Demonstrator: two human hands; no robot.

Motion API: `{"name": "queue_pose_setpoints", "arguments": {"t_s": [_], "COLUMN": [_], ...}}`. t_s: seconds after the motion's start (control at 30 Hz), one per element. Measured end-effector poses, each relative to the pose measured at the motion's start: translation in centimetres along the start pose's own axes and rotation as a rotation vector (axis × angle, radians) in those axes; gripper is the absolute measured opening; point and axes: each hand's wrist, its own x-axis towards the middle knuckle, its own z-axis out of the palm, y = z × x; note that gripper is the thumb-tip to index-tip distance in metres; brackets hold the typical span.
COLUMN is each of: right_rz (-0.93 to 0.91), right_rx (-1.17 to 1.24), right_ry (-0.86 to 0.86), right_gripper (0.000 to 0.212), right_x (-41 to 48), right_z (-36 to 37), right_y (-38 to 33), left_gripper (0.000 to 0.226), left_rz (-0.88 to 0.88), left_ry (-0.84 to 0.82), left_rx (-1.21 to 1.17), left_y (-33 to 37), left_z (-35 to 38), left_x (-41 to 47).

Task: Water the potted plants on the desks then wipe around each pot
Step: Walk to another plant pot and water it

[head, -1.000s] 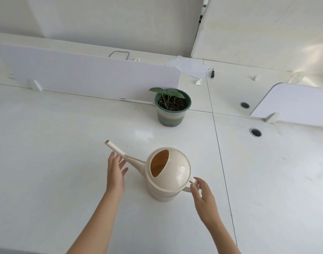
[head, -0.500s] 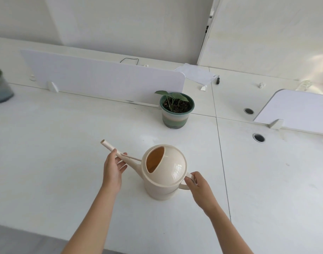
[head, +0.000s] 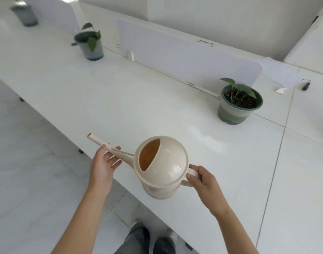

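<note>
Watering can [head: 162,167] lifted, white desk [head: 120,107], tiled floor [head: 28,171]

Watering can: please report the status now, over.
Grip: left hand holds spout, right hand grips handle. Status: watering can upright, spout pointing away from nearest pot. Obstacles: divider behind that pot, nothing between.
</note>
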Motion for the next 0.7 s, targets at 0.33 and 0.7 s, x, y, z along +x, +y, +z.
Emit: {"name": "queue_pose_setpoints", "arguments": {"t_s": [0.33,0.7], "right_rz": [-0.04,-0.116], "right_rx": [-0.059,-0.135], "right_ry": [-0.181,-0.204], "right_gripper": [0.024,0.011], "right_x": [-1.2,-5.6], "right_z": [8.3,24.8], "right_y": [-1.8,-5.5], "left_gripper": [0.026,0.022], "left_rz": [0.085,0.235], "left_ry": [0.177,0.156], "left_rx": [-0.048,-0.017], "left_y": [2.8,10.2], "left_z": [-10.1,-27.8], "left_x": [-3.2,-6.4]}}
